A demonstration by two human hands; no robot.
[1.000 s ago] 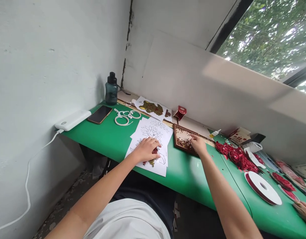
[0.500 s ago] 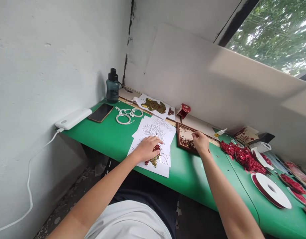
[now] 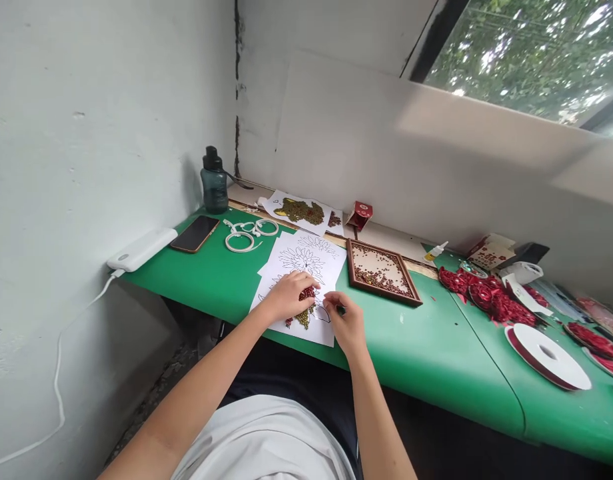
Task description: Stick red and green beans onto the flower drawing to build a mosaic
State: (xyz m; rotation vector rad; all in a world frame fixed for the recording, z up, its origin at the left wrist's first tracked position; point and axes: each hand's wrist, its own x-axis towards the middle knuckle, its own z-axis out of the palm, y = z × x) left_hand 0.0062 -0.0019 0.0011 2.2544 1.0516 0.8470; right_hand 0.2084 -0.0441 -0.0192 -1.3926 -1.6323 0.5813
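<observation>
White paper with flower line drawings (image 3: 319,265) lies at the near edge of the green table. Red beans (image 3: 308,292) and green beans (image 3: 303,320) cover part of the lower drawing. My left hand (image 3: 290,295) rests on the paper at the beans' left side, fingers stretched out and holding nothing. Over the paper's right edge is my right hand (image 3: 347,322), thumb and forefinger pinched together; what sits between them is too small to make out. To its upper right lies a brown-framed tray (image 3: 419,300) with loose reddish beans (image 3: 381,279) scattered inside.
Behind the paper are white coiled cables (image 3: 240,241), a phone (image 3: 195,234), a water bottle (image 3: 215,183) and a bean-covered picture (image 3: 299,211). A white power bank (image 3: 141,249) sits at left. Rightward are a glue bottle (image 3: 436,251), red ribbon flowers (image 3: 504,305) and a ribbon spool (image 3: 549,357).
My right hand has moved left from the tray to the paper's right edge, still pinched. My left hand stays beside the beans. The camera view has shifted slightly.
</observation>
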